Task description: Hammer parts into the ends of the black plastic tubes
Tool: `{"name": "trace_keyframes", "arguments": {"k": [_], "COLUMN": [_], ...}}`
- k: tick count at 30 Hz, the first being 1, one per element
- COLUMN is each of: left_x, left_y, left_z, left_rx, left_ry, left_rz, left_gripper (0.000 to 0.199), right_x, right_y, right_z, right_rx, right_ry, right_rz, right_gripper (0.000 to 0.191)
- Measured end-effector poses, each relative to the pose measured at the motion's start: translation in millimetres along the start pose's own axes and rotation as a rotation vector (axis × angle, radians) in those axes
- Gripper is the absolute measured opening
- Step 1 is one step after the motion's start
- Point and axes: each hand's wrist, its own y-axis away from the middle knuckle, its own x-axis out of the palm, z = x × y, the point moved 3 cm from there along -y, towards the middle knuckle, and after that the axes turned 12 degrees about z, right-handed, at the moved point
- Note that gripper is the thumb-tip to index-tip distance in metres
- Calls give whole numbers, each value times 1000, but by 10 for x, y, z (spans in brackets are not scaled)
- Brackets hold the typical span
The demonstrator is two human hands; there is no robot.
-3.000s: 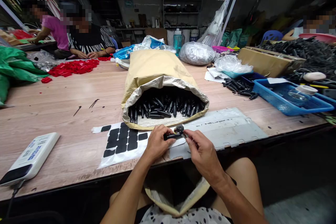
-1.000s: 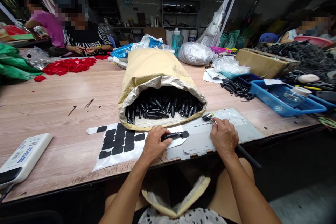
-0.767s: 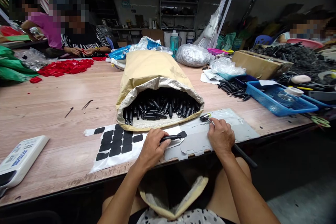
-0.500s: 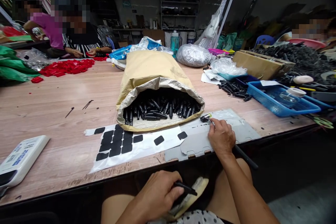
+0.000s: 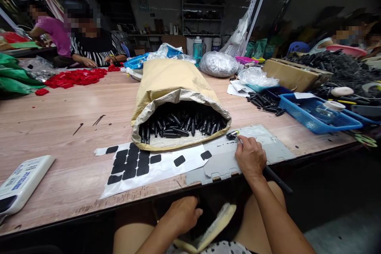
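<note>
In my right hand, closed round its shaft, is a small hammer with a black face and a yellow-green one. Its head rests on a grey sheet, and its black handle sticks out below the hand. My left hand hangs over an opened tan bag on my lap. Thumb and forefinger there look apart with nothing seen between them; the other fingers are hidden. Straight ahead lies a tan sack, its mouth towards me, full of black pen-like parts.
A white backing sheet with black rounded stickers lies before the sack. At left sits a white box-shaped device. A blue basket, black parts and a cardboard box crowd the right. Co-workers sit beyond, one near red pieces.
The black pen-like part that my left hand held no longer shows. That hand has shifted slightly left, its fingers loosened. My right hand keeps the hammer in place.
</note>
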Motion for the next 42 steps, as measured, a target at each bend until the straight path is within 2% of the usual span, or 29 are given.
{"name": "trace_keyframes", "arguments": {"k": [3, 4, 6, 8, 10, 12, 14, 17, 21, 24, 27, 30, 33, 39, 42], "left_x": [-387, -564, -965, -1360, -1664, -1859, -1964, -2011, -1966, -1848, -1641, -1405, -1235, -1165, -1176], "left_y": [245, 296, 319, 254, 126, -47, -217, -362, -306, -158, -34, 6, -13, -42, -34], "left_z": [-295, -369, -424, -355, -222, -66, 69, 172, 148, 93, 45, 33, 59, 111, 106], "left_rx": [228, 293, 328, 259, 172, 76, 3, -34, 14, 90, 191, 230, 238, 270, 267], "left_ry": [-11, 26, 41, -31, -166, -284, -350, -387, -384, -299, -156, -55, -11, 4, 7], "left_rz": [81, 54, -147, -475, -747, -865, -854, -797, -815, -831, -775, -691, -674, -706, -707], "left_gripper": [25, 23, 24, 24, 22, 24, 27, 22, 15, 12, 11, 11, 11, 14, 15], "right_x": [1, 0, -4, -7, -11, -13, -14, -19, -25, -20, -12, -10, -12, -39, -132], "right_y": [-4, -6, -8, -8, -5, -2, 0, 0, -4, -7, -7, -4, 0, -24, -10], "right_z": [2, 2, 3, 4, 5, 5, 5, 7, 11, 7, 2, 4, 11, -7, 4], "right_rx": [2, 1, 0, -3, -6, -4, -1, 1, -2, -5, -6, 0, 3, 1, -15], "right_ry": [5, 8, 11, 9, 5, 2, 1, 4, 14, 7, -8, -16, -11, -43, -132], "right_rz": [-2, 0, 5, 9, 9, 6, 8, 15, 12, 6, 4, 7, 7, 46, 56], "right_gripper": [27, 26, 26, 26, 27, 27, 26, 26, 26, 26, 27, 27, 27, 27, 28]}}
